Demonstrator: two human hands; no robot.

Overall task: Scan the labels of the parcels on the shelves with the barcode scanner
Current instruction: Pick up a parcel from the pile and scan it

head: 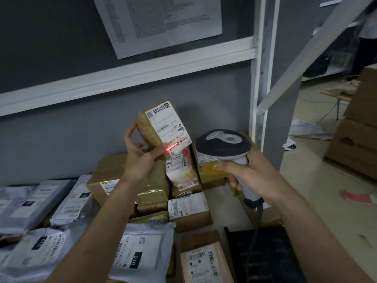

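Note:
My left hand (138,156) grips a small brown cardboard parcel (151,135) and holds it up, tilted, above the shelf. Its white shipping label (167,125) faces me. A red scan line (172,147) falls across the barcode at the label's lower edge. My right hand (251,172) grips the handle of the grey and black barcode scanner (223,144), whose head points left at the parcel. The scanner's cable runs down toward a black object at the bottom.
Below, the shelf holds several brown boxes (126,180) and grey poly mailers (140,252) with labels. A white shelf beam (122,76) and upright post (261,68) frame the bay. A printed sheet (159,21) hangs on the grey wall. Cardboard cartons (359,139) stand on the floor at right.

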